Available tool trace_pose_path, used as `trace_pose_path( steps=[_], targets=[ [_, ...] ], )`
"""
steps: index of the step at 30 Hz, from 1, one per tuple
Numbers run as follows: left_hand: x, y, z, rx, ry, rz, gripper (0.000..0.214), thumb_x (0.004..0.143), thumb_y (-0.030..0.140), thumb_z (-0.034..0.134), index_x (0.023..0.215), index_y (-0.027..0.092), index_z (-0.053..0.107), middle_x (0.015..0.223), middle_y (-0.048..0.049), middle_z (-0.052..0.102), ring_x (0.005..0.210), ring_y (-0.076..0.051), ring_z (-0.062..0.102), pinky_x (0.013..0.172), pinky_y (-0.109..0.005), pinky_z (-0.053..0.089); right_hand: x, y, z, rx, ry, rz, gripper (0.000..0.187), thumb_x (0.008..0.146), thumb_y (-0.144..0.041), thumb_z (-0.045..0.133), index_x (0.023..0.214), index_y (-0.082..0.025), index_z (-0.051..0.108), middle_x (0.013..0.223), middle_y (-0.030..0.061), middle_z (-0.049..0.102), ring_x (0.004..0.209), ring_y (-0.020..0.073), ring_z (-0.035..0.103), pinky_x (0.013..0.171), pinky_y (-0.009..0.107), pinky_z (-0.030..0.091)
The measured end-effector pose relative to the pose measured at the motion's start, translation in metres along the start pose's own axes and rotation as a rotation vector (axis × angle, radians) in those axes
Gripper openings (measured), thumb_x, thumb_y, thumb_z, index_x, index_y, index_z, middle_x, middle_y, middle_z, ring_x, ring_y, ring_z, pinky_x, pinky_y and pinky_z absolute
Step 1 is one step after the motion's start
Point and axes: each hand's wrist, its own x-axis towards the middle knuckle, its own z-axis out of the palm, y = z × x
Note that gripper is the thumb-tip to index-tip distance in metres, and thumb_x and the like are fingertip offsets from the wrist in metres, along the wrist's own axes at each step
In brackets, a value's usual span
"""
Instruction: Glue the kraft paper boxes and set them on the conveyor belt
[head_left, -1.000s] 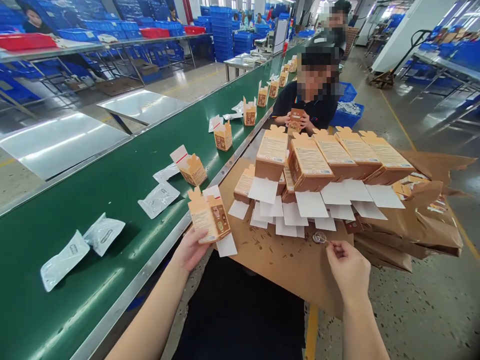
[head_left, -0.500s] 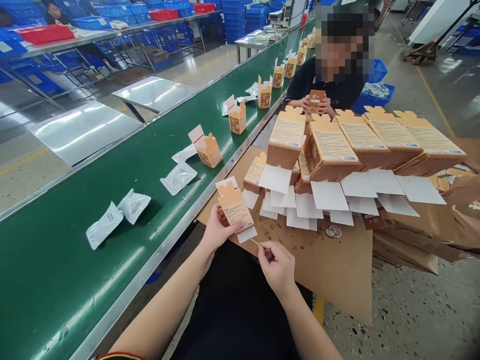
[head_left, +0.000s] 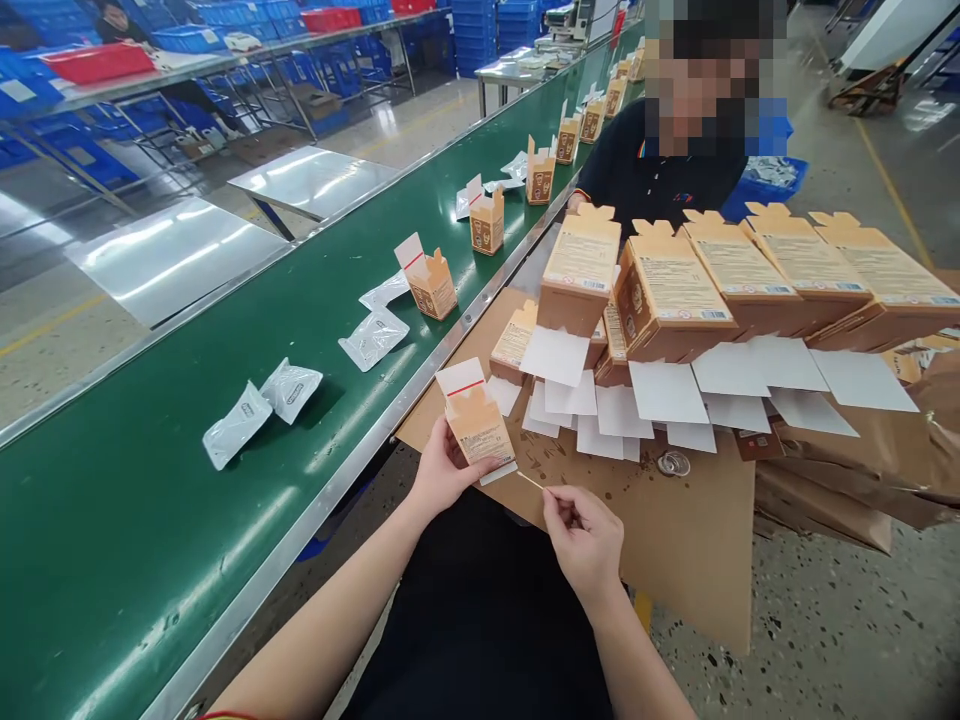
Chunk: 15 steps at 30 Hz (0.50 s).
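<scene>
My left hand [head_left: 450, 468] is wrapped round a small orange-brown carton [head_left: 477, 425], its white top flap with a red line standing up and a pale flap showing at its lower end. Between the thumb and fingers of my right hand [head_left: 583, 532] is a thin cotton swab [head_left: 531, 482]. The swab's tip points at the carton's lower corner, with a small gap between them. Just beyond, stacked cartons [head_left: 671, 295] lie on a brown cardboard sheet [head_left: 690, 545], their white flaps hanging toward me. A small clear dish [head_left: 673, 463] sits right of my right hand.
A green conveyor belt [head_left: 150, 530] runs along my left, carrying silver pouches [head_left: 236, 425] and open cartons [head_left: 429, 285] in a line. Across the stack sits a co-worker [head_left: 660, 165]. Metal tables [head_left: 176, 260] stand beyond the belt, and brown wrapping [head_left: 825, 500] lies at right.
The swab has drawn away from the carton's lower flap as my right hand moved right. That flap now shows less. Pouches and cartons on the belt appear shifted up and right; the co-worker's held carton is hidden.
</scene>
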Motion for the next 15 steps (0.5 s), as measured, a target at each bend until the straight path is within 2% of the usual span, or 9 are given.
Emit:
trace_pose_path(
  steps=[7, 11, 15],
  targets=[
    [-0.019, -0.009, 0.005, 0.343, 0.045, 0.086, 0.075, 0.068, 0.042, 0.106, 0.132, 0.027, 0.07, 0.125, -0.0107, 0.086, 0.116, -0.038, 0.086, 0.1, -0.054, 0.072, -0.027, 0.004, -0.039, 0.016, 0.074, 0.122, 0.023, 0.105, -0.028, 0.076, 0.084, -0.023, 0.083, 0.068, 0.0012, 0.074, 0.052, 0.0134, 0.064, 0.051, 0.023, 0.056],
    [-0.023, -0.017, 0.007, 0.416, 0.069, 0.083, 0.07, 0.071, 0.043, 0.102, 0.13, 0.028, 0.068, 0.117, -0.0087, 0.086, 0.108, -0.036, 0.087, 0.093, -0.051, 0.072, -0.036, 0.002, -0.044, 0.042, 0.09, 0.151, 0.024, 0.106, -0.028, 0.076, 0.083, -0.024, 0.083, 0.068, 0.0011, 0.075, 0.051, 0.0136, 0.064, 0.051, 0.023, 0.057],
    [-0.023, -0.02, 0.01, 0.468, 0.064, 0.097, 0.072, 0.07, 0.047, 0.101, 0.131, 0.027, 0.069, 0.117, -0.0104, 0.087, 0.109, -0.038, 0.087, 0.09, -0.05, 0.073, -0.036, -0.003, -0.041, 0.077, 0.053, 0.125, 0.027, 0.108, -0.028, 0.073, 0.083, -0.024, 0.082, 0.066, 0.0, 0.072, 0.052, 0.0138, 0.064, 0.051, 0.023, 0.056]
  ],
)
